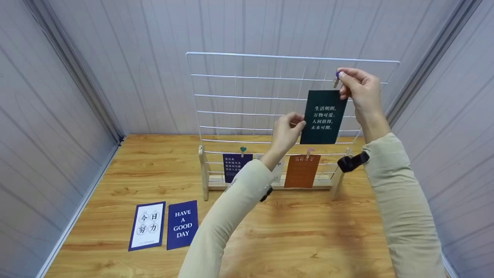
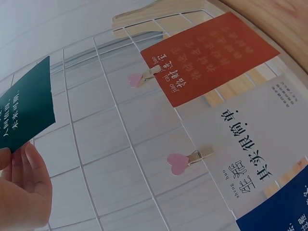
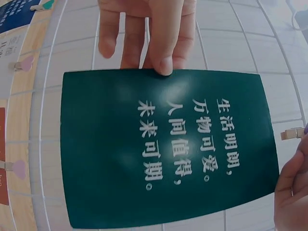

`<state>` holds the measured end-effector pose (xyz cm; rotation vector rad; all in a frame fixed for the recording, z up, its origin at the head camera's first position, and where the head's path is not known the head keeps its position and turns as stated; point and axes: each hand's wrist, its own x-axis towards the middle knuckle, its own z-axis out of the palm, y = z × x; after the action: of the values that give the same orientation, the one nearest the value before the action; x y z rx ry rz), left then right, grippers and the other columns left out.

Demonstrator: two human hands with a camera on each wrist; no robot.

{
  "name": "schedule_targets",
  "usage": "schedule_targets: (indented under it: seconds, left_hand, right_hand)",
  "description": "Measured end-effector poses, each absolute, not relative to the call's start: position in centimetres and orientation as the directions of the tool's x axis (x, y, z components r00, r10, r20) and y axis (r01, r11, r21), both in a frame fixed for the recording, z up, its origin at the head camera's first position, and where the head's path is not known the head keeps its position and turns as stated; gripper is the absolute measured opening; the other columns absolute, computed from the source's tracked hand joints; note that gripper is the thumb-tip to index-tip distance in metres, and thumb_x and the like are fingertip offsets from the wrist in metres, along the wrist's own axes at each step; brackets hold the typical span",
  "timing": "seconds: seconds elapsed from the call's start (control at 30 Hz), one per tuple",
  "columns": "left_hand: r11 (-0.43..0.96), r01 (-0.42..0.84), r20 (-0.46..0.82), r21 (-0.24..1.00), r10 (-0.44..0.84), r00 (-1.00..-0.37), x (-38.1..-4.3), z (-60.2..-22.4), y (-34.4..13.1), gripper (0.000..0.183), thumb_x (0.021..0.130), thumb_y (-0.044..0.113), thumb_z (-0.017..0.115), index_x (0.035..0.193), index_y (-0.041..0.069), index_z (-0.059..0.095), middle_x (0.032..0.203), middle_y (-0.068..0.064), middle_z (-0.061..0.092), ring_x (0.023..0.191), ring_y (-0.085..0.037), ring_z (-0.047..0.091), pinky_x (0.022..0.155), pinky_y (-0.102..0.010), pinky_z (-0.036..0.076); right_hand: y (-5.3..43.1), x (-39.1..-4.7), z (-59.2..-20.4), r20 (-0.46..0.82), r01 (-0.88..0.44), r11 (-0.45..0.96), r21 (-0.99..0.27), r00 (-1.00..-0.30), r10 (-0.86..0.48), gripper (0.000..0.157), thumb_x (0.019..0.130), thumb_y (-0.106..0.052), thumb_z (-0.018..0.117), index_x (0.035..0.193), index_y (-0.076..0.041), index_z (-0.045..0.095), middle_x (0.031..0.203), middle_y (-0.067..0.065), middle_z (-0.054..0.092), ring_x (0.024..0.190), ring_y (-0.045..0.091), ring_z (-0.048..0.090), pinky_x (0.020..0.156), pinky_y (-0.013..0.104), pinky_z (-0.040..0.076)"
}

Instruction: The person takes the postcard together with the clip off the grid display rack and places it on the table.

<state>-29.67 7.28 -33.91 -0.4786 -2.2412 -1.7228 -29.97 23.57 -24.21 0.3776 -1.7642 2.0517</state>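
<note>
A dark green card [image 1: 322, 135] with white Chinese text is held upright before the upper right of a white wire grid rack [image 1: 270, 56]. My left hand [image 1: 286, 130] pinches its left edge between thumb and fingers, thumb on the printed face. My right hand [image 1: 364, 92] grips a small wooden clothespin [image 1: 336, 82] with a purple top, just above the card's upper right corner. Fingers of that same hand touch this corner, as the right wrist view shows. Lower on the grid, an orange-red card [image 1: 302, 173] hangs from a pink-heart clothespin [image 2: 139, 79].
A white card [image 2: 264, 125] and a navy card [image 1: 234, 164] also hang low on the grid. On the wooden table [image 1: 162, 166], a blue-bordered white card [image 1: 146, 226] and a blue "HAVE A GOOD DAY" card [image 1: 182, 225] lie at left. Panelled walls [image 1: 135, 58] stand behind and beside.
</note>
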Motion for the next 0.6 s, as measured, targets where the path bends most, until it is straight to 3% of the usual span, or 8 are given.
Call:
schedule_targets:
  seconds: [0.6]
  left_hand:
    - [0.138,0.424,0.405,0.895,0.144,-0.903,-28.6,-35.0,5.8,0.007,0.085,0.006,0.057,0.09,0.003,0.062,0.078,0.0,0.057,0.067,-0.014,0.055,0.056,-0.02,0.048]
  right_hand:
    - [23.6,-28.3,-25.8,0.471,-0.468,-0.173,-0.867,-0.882,0.025,0.021,0.08,-0.008,0.065,0.095,0.006,0.062,0.064,0.01,0.053,0.047,0.012,0.047,0.046,0.018,0.043]
